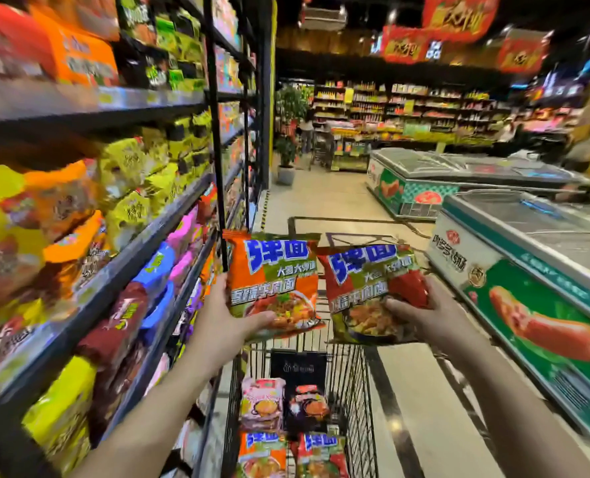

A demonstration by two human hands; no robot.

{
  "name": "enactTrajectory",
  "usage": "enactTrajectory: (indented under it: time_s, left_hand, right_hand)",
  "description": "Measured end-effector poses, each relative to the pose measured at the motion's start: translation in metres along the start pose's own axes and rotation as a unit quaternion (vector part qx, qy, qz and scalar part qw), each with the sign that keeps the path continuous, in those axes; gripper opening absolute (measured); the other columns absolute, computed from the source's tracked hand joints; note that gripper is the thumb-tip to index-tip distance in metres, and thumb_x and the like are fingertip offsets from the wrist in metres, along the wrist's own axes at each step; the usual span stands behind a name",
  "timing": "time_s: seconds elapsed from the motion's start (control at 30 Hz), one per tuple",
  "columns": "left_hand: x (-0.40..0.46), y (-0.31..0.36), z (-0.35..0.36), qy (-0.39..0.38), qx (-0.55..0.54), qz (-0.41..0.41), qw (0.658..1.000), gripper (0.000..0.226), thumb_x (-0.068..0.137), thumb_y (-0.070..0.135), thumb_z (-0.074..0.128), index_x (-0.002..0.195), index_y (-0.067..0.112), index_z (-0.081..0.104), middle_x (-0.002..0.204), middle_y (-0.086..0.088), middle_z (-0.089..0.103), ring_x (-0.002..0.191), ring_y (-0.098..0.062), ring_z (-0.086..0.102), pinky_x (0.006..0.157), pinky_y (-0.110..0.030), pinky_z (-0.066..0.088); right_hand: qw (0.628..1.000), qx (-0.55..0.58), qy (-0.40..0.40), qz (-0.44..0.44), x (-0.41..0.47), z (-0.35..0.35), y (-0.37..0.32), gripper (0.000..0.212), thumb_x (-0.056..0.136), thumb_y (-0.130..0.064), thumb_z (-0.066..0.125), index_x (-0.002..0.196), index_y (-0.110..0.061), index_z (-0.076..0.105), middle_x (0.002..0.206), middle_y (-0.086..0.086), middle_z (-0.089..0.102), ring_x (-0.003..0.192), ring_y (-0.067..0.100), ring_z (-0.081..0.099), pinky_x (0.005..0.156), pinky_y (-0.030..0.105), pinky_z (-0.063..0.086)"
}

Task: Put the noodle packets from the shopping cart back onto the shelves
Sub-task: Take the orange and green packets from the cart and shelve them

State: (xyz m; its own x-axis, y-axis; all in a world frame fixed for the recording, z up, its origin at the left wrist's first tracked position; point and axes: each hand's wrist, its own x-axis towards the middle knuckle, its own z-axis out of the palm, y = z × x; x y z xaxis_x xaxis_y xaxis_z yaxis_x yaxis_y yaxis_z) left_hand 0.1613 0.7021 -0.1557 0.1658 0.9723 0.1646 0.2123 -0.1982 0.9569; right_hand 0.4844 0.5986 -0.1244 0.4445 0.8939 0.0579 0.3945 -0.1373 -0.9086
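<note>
— Head view, starting at the far left: the shelves (121,270) run down that whole side, crammed with noodle packs in yellow, orange, pink and blue, all blurred.

— And the hands?

— Both full. The left hand (224,319) grips the orange packet (272,281) by its lower left corner, thumb across the front. The right hand (421,315) clutches the red packet (372,291) at its lower right edge, fingers wrapped over the wrapper. Both packets stand roughly upright, long sides running up and down, printed faces toward the person, held side by side above the shopping cart (355,391).

— Which goes first, you reckon?

— I'd say the orange one. The shelves lie to the left of both hands, and the left hand is plainly the nearer, just beside the shelf edge. The right would have to cross over the cart.

— Much left to do?

— More packets (262,405) lie in the cart's basket, a pink one, a dark one, and two like those in hand, so the job looks well short of done. Off to the right stand chest freezers (535,270), well apart from all this.
</note>
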Motion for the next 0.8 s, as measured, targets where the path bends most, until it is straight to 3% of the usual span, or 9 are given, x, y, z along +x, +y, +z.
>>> enactTrajectory:
  time_s: [0.2,0.27,0.33,0.4,0.53,0.6,0.7,0.8]
  left_hand:
    - [-0.064,0.053,0.011,0.044,0.010,0.014,0.999,0.072,0.070,0.012,0.092,0.121,0.039,0.050,0.112,0.014,0.071,0.104,-0.006,0.069,0.097,-0.037,0.055]
    - [-0.088,0.069,0.018,0.058,0.015,0.015,0.998,0.073,0.072,0.013,0.091,0.124,0.038,0.047,0.111,0.017,0.069,0.101,0.000,0.067,0.089,-0.025,0.055]
    - [-0.113,0.079,0.023,0.079,0.027,0.012,0.996,0.074,0.072,0.014,0.091,0.127,0.034,0.046,0.110,0.020,0.066,0.097,0.007,0.063,0.078,-0.012,0.048]
    - [-0.134,0.089,0.025,0.105,0.036,0.006,0.994,0.078,0.069,0.017,0.094,0.131,0.028,0.048,0.114,0.015,0.068,0.099,0.004,0.064,0.079,-0.013,0.050]
    - [-0.187,0.102,0.014,0.154,0.044,-0.022,0.987,0.098,0.061,0.028,0.099,0.143,0.023,0.045,0.121,0.007,0.071,0.110,-0.012,0.069,0.102,-0.044,0.053]
    - [-0.217,0.110,0.005,0.182,0.050,-0.032,0.982,0.090,0.062,0.025,0.098,0.138,0.025,0.048,0.116,0.010,0.072,0.104,-0.006,0.071,0.098,-0.040,0.056]
    - [-0.263,0.124,-0.008,0.231,0.071,-0.041,0.970,0.079,0.065,0.020,0.096,0.130,0.028,0.051,0.107,0.015,0.072,0.088,0.010,0.068,0.079,-0.015,0.052]
    - [-0.311,0.133,-0.025,0.274,0.075,-0.048,0.958,0.074,0.066,0.016,0.094,0.125,0.033,0.053,0.106,0.013,0.073,0.087,0.010,0.068,0.071,-0.012,0.052]
  right_hand:
    - [0.999,0.025,-0.034,-0.031,-0.023,-0.037,-0.015,0.062,0.083,-0.029,0.083,0.135,-0.035,0.051,0.124,-0.001,0.064,0.103,0.020,0.069,0.077,0.040,0.062]
    - [0.997,0.019,-0.051,-0.050,-0.034,-0.048,-0.018,0.062,0.082,-0.033,0.083,0.135,-0.037,0.050,0.124,-0.002,0.064,0.102,0.019,0.069,0.077,0.040,0.061]
    - [0.995,0.012,-0.063,-0.072,-0.048,-0.056,-0.021,0.062,0.083,-0.035,0.081,0.136,-0.037,0.048,0.120,-0.005,0.064,0.097,0.013,0.067,0.070,0.031,0.057]
    - [0.993,0.027,-0.073,-0.092,-0.059,-0.063,-0.025,0.061,0.086,-0.032,0.080,0.138,-0.034,0.048,0.117,-0.006,0.063,0.094,0.008,0.065,0.065,0.025,0.051]
    - [0.984,0.051,-0.124,-0.117,-0.080,-0.064,-0.034,0.063,0.087,-0.029,0.079,0.141,-0.032,0.048,0.115,-0.008,0.062,0.098,0.010,0.066,0.068,0.026,0.052]
    - [0.978,0.057,-0.158,-0.125,-0.093,-0.061,-0.040,0.064,0.086,-0.031,0.080,0.141,-0.033,0.047,0.115,-0.009,0.062,0.100,0.013,0.066,0.071,0.029,0.054]
    - [0.969,0.044,-0.197,-0.144,-0.112,-0.049,-0.051,0.066,0.084,-0.036,0.081,0.141,-0.033,0.048,0.120,-0.003,0.064,0.102,0.019,0.068,0.083,0.040,0.059]
    - [0.955,0.048,-0.243,-0.161,-0.138,-0.031,-0.060,0.068,0.084,-0.036,0.081,0.143,-0.030,0.047,0.124,0.000,0.064,0.107,0.022,0.067,0.093,0.047,0.057]
